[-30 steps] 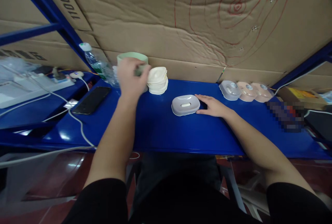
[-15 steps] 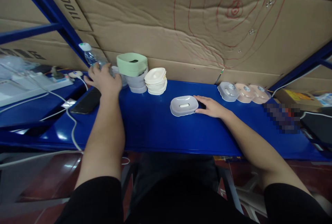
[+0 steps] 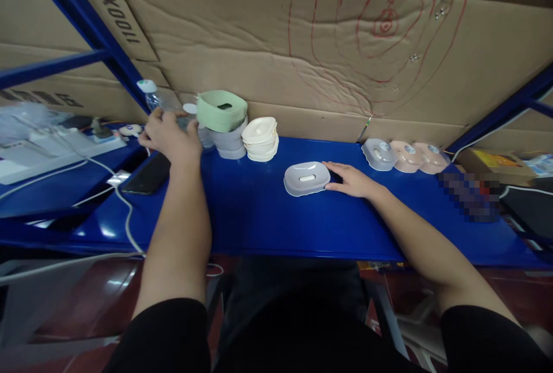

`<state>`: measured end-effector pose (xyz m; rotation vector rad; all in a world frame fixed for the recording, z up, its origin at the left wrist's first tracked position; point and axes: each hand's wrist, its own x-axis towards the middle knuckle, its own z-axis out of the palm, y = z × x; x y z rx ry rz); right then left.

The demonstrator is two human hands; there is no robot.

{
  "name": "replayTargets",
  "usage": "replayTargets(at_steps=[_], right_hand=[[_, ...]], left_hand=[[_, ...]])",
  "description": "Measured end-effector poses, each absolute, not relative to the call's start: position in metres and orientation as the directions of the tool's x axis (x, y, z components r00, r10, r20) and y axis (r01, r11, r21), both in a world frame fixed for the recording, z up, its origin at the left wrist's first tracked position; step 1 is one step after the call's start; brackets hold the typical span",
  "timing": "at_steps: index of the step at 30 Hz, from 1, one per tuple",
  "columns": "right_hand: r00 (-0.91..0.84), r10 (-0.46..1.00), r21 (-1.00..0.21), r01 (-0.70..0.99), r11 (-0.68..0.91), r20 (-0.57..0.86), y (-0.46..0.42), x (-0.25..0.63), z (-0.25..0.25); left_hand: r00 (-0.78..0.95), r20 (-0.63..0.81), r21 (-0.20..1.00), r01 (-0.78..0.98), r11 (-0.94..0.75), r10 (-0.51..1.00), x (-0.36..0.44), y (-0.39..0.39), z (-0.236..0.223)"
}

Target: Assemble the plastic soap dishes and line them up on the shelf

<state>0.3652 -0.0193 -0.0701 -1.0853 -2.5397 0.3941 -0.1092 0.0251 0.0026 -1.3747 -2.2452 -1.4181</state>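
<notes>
My left hand (image 3: 169, 134) reaches to the back left of the blue shelf (image 3: 268, 217) and its fingers curl round a clear water bottle (image 3: 152, 94) with a white cap. Just right of it stands a stack of soap dishes, a green one (image 3: 221, 110) on top of grey ones, and beside that a cream stack (image 3: 260, 138). My right hand (image 3: 351, 179) lies flat and open on the shelf, fingertips touching a grey soap dish (image 3: 306, 178) with a slot in its middle.
A black phone (image 3: 147, 175) lies below my left hand, with white cables (image 3: 126, 212) and a power strip (image 3: 64, 145) to the left. One grey and two pink dishes (image 3: 406, 155) sit at the back right. Cardboard (image 3: 302, 33) lines the back wall.
My left hand let go of the green dish on the stack and moved left to the water bottle. The right hand stayed by the grey dish.
</notes>
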Motion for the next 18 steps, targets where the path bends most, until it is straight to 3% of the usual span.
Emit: replayTargets(at_steps=[12, 18], right_hand=[[-0.631, 0.742, -0.393, 0.639, 0.662, 0.224, -0.019, 0.366, -0.073], [-0.633, 0.736, -0.376, 0.639, 0.671, 0.238, -0.019, 0.365, -0.075]], left_hand=[[-0.622, 0.567, 0.659, 0.736, 0.156, 0.540, -0.096, 0.010, 0.019], [-0.593, 0.610, 0.669, 0.741, 0.059, 0.526, -0.102, -0.004, 0.026]])
